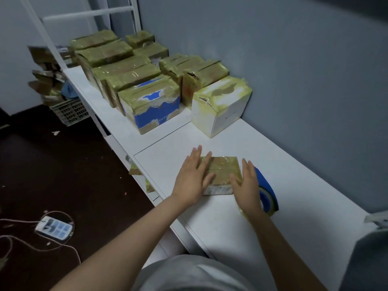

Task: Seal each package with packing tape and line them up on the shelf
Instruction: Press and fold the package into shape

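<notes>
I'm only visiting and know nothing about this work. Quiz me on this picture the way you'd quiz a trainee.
1. True or false: the left hand and the right hand both touch the small taped package with straight fingers.
2. Where does the blue tape dispenser lie? A) on the shelf, just right of the right hand; B) in the left hand; C) on the small taped package.
3. Which stands nearer the small taped package: the white box or the blue-and-white box?
Key: 1 true; 2 A; 3 the white box.
</notes>
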